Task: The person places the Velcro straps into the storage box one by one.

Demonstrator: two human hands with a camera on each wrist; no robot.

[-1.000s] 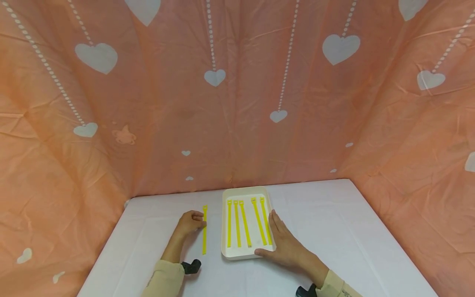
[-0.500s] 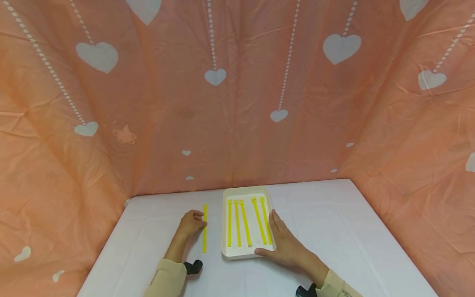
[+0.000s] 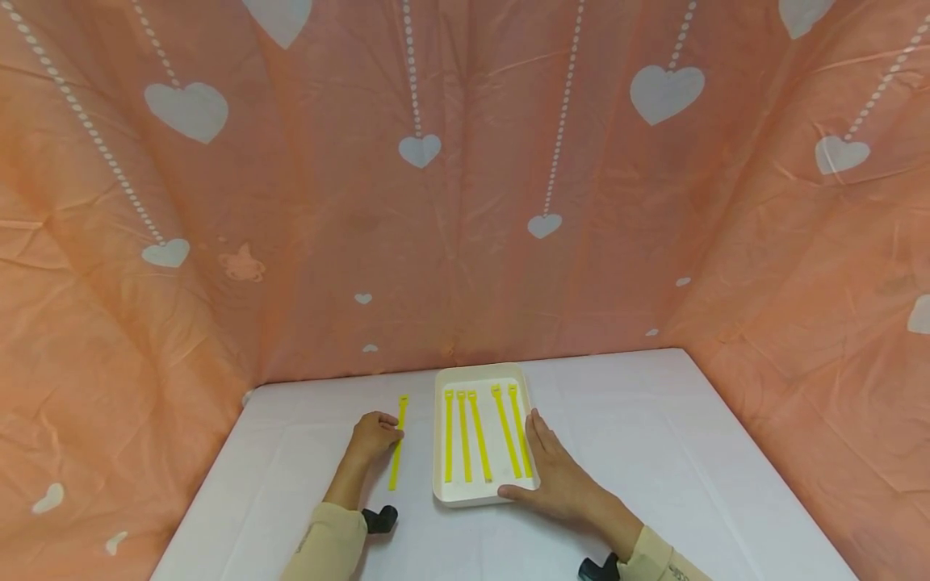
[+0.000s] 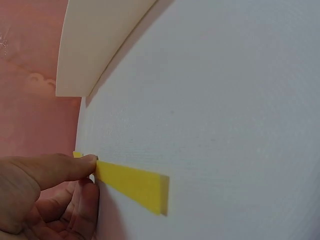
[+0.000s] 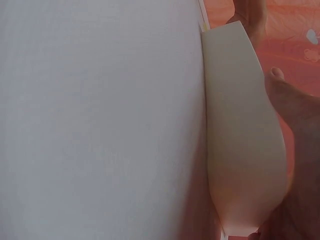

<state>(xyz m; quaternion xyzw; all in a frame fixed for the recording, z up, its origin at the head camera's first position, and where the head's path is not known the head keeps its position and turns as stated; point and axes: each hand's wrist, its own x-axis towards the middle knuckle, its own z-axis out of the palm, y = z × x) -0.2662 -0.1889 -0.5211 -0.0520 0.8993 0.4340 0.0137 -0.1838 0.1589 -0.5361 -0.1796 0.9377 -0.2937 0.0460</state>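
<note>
My left hand [image 3: 373, 436] pinches a yellow hook-and-loop cable strap [image 3: 395, 472] between thumb and fingers, left of the tray. In the left wrist view the thumb presses on the strap [image 4: 132, 182] near one end, and its blunt end sticks out close over the white cloth. Several more yellow straps [image 3: 465, 436] lie lengthwise inside the cream tray [image 3: 479, 374], slotted heads toward the back, with a wider gap between the third and fourth. Against the tray's right side rests my right hand [image 3: 559, 480], fingers straight along the wall and thumb spread to the front rim.
A white cloth [image 3: 654, 452] covers the table. Orange sheeting [image 3: 465, 282] with white hearts hangs behind it and on both sides. Black wrist mounts [image 3: 379, 520] sit at the sleeve cuffs.
The strap in my left hand has shifted slightly away from me and tilted, its near end swinging left. My right hand and the tray stay in place.
</note>
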